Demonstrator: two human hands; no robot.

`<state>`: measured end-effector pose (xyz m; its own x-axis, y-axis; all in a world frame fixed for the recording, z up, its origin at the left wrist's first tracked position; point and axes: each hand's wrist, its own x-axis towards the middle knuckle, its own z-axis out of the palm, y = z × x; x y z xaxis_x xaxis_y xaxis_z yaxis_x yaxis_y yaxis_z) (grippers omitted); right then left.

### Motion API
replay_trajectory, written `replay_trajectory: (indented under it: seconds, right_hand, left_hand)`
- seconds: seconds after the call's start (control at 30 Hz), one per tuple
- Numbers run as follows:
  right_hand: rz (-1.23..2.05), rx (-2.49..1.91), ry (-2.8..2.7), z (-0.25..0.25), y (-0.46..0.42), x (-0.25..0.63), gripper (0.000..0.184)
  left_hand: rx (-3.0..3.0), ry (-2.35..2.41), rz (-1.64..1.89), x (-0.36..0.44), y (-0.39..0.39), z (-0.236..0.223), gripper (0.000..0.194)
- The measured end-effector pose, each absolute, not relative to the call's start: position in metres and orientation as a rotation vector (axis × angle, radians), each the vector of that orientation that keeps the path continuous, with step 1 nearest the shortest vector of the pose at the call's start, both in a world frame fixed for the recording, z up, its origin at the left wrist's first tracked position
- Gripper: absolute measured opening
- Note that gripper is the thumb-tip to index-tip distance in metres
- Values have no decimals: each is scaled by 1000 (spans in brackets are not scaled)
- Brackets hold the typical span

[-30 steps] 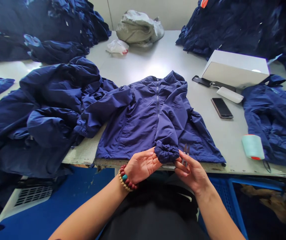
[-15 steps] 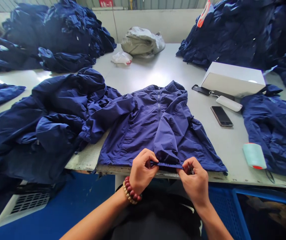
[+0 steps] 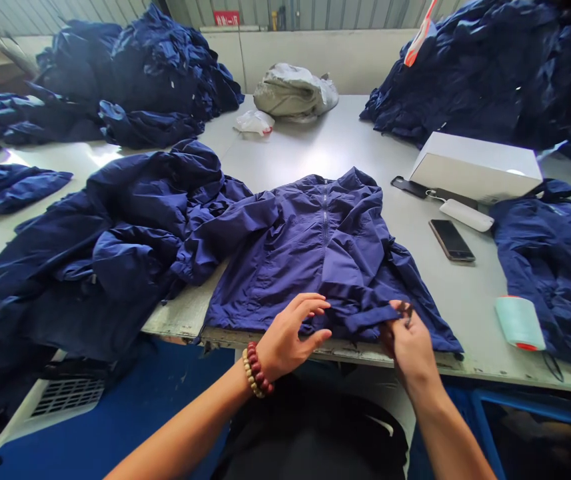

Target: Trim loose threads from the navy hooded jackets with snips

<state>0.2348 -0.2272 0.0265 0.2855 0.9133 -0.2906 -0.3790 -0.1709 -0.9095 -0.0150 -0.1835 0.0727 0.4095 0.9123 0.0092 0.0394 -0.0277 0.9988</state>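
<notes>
A navy-purple zip jacket (image 3: 270,267) lies flat on the white table (image 3: 315,150), its hem at the front edge. One sleeve (image 3: 350,280) is folded across its front, and the narrow cuff (image 3: 360,320) stretches to the right. My right hand (image 3: 409,347) pinches the cuff end and holds small dark thread snips (image 3: 405,313). The blades are partly hidden by my fingers. My left hand (image 3: 292,330) has spread fingers and rests lightly on the sleeve's lower edge, holding nothing.
Heaps of navy jackets (image 3: 135,73) fill the left and far right of the table. To the right lie a white box (image 3: 475,167), a phone (image 3: 451,240), a white power bank (image 3: 466,215) and a pale green thread cone (image 3: 520,323). A blue crate (image 3: 530,407) stands below.
My left hand has let go of the cuff and opened. My right hand has drawn the cuff rightward, from a bunched ring to a stretched strip. The view has shifted slightly.
</notes>
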Motion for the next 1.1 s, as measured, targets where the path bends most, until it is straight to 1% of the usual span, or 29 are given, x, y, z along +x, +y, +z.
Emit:
replay_trajectory:
  seconds: [0.1, 0.13, 0.23, 0.27, 0.37, 0.4, 0.5, 0.57, 0.6, 0.7, 0.77, 0.83, 0.87, 0.9, 1.0, 1.1]
  right_hand:
    - [1108, -1228, -383, 24, -216, 271, 39]
    - [1076, -1220, -339, 25, -213, 287, 39]
    - [973, -1217, -216, 32, -210, 337, 24]
    - [926, -1218, -176, 35, -211, 352, 22]
    - [808, -1223, -139, 39, -222, 384, 26]
    - [735, -1230, -169, 38, -227, 387, 24]
    - [398, -1276, -322, 29, -247, 381, 12]
    - [189, -1405, -433, 19, -263, 368, 10]
    - [131, -1524, -544, 14, -270, 362, 11]
    - [64, -1830, -1149, -1, -288, 353, 33]
    - [107, -1813, -1555, -10, -294, 357, 45]
    - [111, -1776, -1753, -17, -295, 366, 54]
    - [91, -1795, -1803, -20, -294, 372, 55]
    - [69, -1826, -1835, -21, -292, 378, 52]
    - [90, -1840, -1854, -16, -287, 395, 35]
    - [140, -1750, -1744, -1, -279, 408, 24]
  left_hand:
    - [1473, 1017, 910, -33, -176, 69, 36]
    - [1509, 1058, 905, -42, -172, 67, 35]
    - [1694, 1116, 797, -69, -161, 56, 37]
    - [1773, 1121, 747, -78, -158, 53, 38]
    - [2004, 1157, 609, -104, -155, 46, 43]
    - [2066, 1179, 570, -113, -155, 46, 44]
    - [2200, 1243, 484, -137, -159, 45, 41]
    - [2270, 1290, 461, -151, -162, 46, 35]
    - [2306, 1315, 451, -156, -164, 47, 32]
    - [2416, 1378, 413, -169, -168, 50, 26]
    - [2478, 1397, 399, -174, -168, 52, 24]
    - [2510, 1396, 415, -177, -166, 53, 25]
    - [2514, 1396, 434, -178, -165, 54, 26]
    - [2512, 1398, 459, -179, -164, 54, 26]
    - [2486, 1440, 573, -181, -162, 57, 25]
    - [2411, 1555, 812, -180, -160, 65, 16]
